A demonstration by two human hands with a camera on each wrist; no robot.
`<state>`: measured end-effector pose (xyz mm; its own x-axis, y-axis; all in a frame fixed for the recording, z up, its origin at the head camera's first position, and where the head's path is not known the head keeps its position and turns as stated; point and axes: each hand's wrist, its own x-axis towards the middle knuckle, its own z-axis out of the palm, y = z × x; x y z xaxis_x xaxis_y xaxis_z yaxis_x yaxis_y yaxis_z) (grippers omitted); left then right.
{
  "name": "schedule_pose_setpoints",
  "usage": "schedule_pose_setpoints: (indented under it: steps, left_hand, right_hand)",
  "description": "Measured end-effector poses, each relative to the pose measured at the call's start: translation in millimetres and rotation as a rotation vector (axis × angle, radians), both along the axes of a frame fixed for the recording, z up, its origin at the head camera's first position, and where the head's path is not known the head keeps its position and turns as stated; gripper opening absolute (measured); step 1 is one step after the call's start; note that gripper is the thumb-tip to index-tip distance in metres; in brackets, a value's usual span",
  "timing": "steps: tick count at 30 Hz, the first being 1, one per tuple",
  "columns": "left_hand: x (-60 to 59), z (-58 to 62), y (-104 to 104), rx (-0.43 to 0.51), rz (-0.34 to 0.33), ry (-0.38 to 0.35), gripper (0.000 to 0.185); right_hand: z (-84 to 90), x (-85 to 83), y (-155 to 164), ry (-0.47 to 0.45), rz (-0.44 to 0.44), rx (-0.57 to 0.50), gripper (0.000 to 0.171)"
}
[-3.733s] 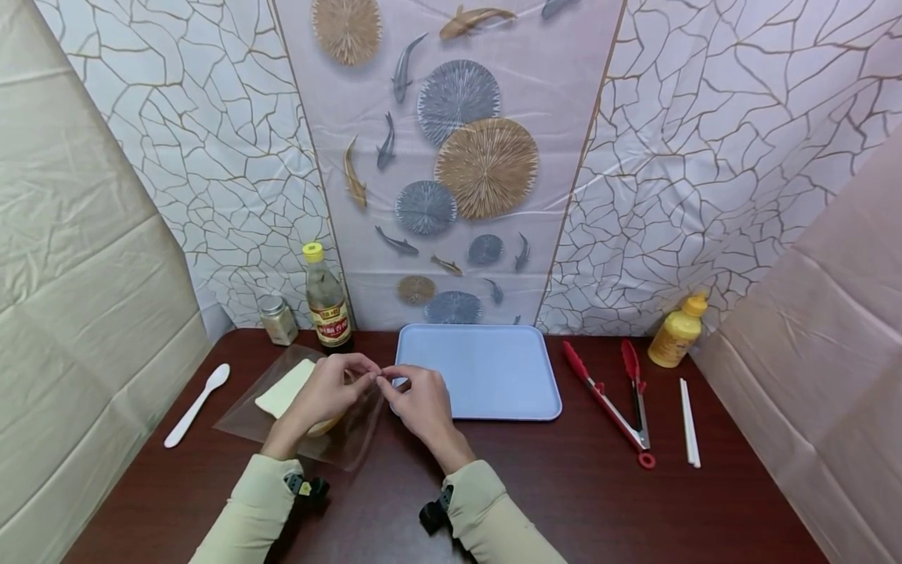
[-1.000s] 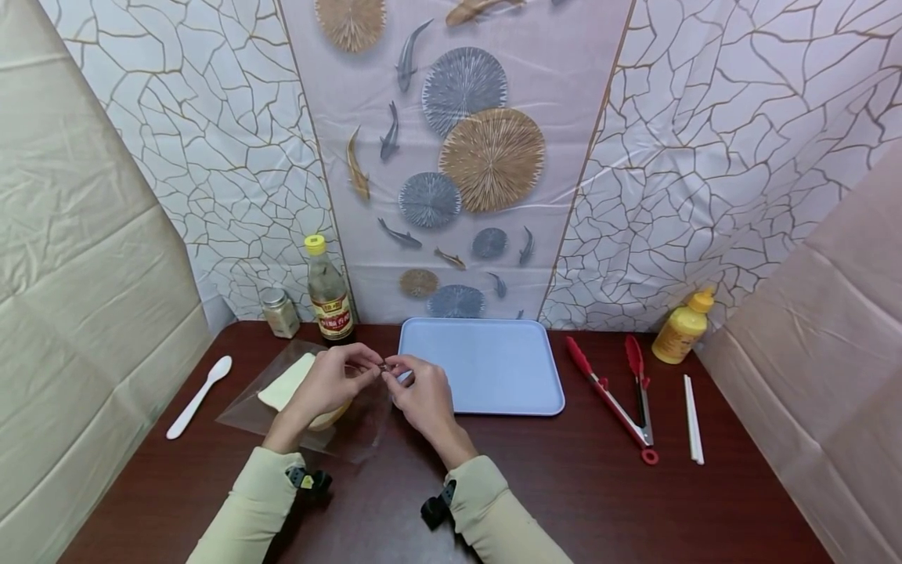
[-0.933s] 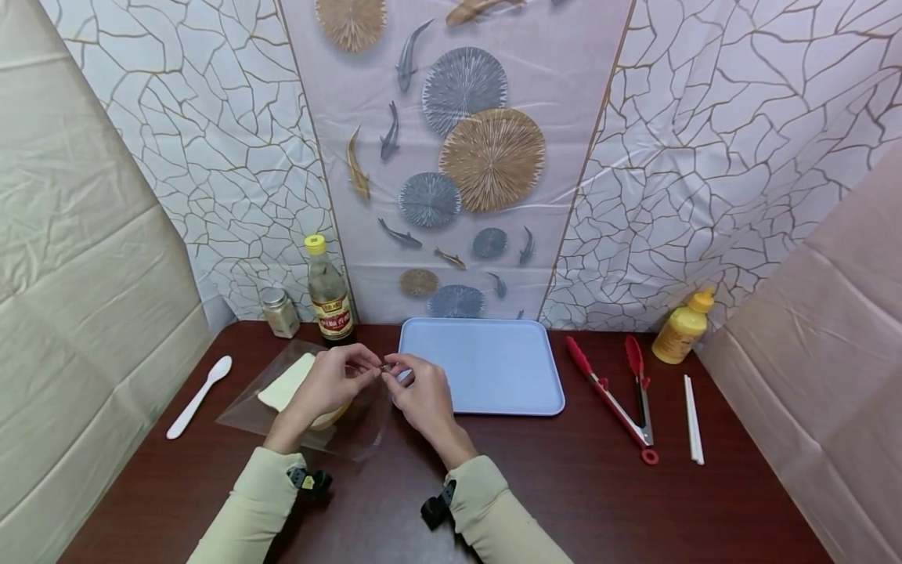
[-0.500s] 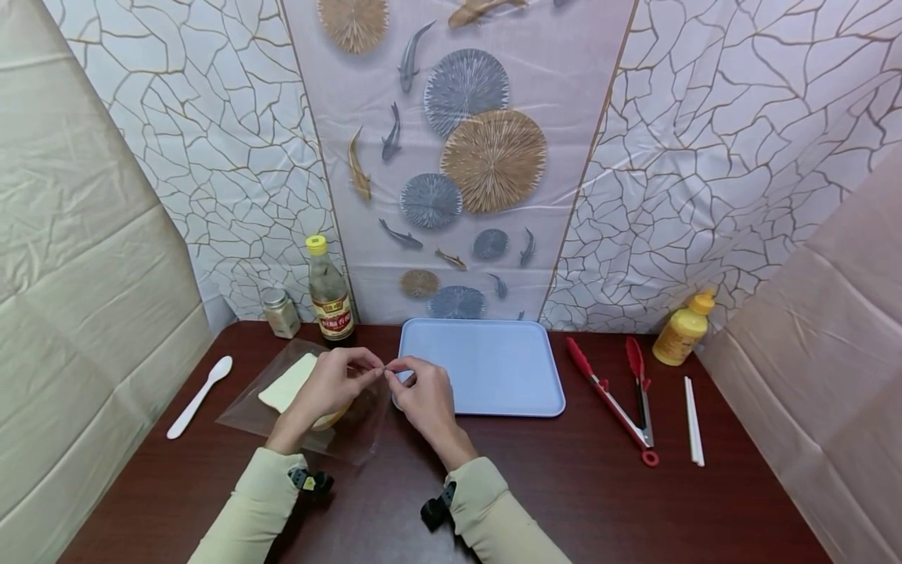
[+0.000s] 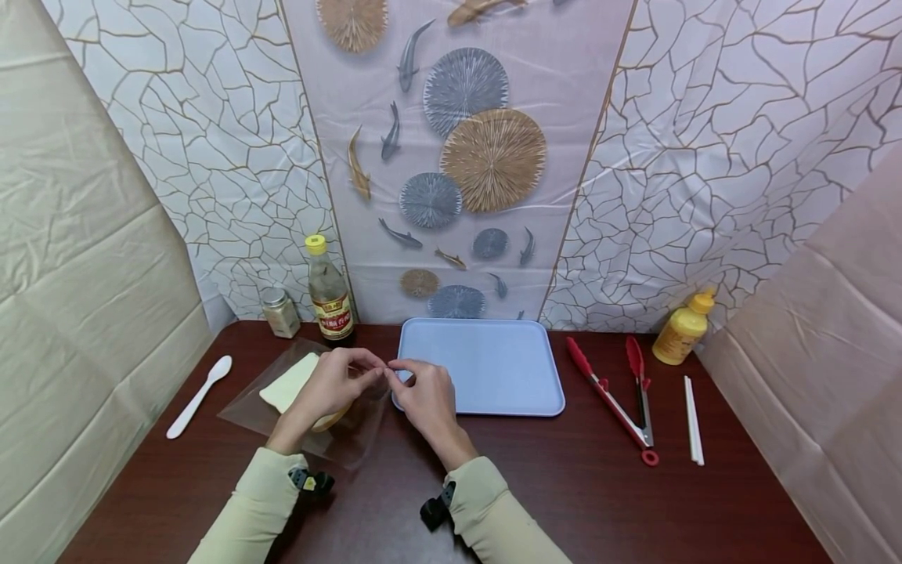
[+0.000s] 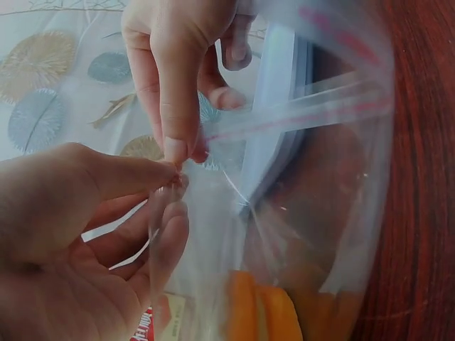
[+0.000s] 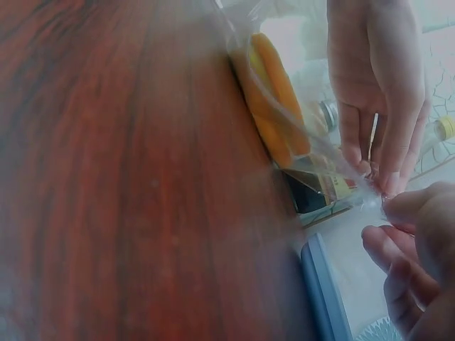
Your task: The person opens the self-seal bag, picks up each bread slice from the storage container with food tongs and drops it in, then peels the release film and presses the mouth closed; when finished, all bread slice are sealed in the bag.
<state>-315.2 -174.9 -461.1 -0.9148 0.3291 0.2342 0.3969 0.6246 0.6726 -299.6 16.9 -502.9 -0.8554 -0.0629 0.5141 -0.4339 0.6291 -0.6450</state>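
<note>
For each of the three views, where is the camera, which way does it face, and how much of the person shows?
Head: above the dark table, facing forward and down; both sleeves, left hand and right hand show.
Left wrist: low behind the left hand, facing its fingertips and the right hand.
Right wrist: low over the table, facing the left hand; only the right hand's fingertips show.
Shared: both wrist views show the two hands pinching the clear zip bag with bread inside.

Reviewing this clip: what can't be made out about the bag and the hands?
- Head view: the left hand covers part of the bread in the clear zip bag.
- Head view: the bag's seal is too small to judge.
- Right wrist view: right hand cut by the frame edge, blurred.
- Bottle label: too small to read.
</note>
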Motion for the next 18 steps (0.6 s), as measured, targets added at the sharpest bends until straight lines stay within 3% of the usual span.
schedule_pose_setpoints:
  steps: [3, 10, 14, 18]
  left_hand:
    - [-0.1, -0.7, 0.5, 0.003, 0.009, 0.011, 0.005]
    - [-0.7, -0.6, -0.7, 0.022, -0.014, 0.012, 0.005]
    - [-0.9, -0.5, -0.8, 0.026, -0.013, 0.012, 0.005]
    - [-0.7, -0.7, -0.3, 0.016, -0.001, 0.008, 0.004]
  right_hand:
    - [-0.2, -0.8, 0.0, -0.010, 0.017, -0.036, 0.017]
    - [-0.8, -2.8, -0.5, -0.059, 0.161, -0.184, 0.026]
    - [-2.0, -3.7, -0.7, -0.052, 0.170, -0.207, 0.023]
    - [-2.1, -2.8, -0.9, -0.026, 0.137, -0.198, 0.009]
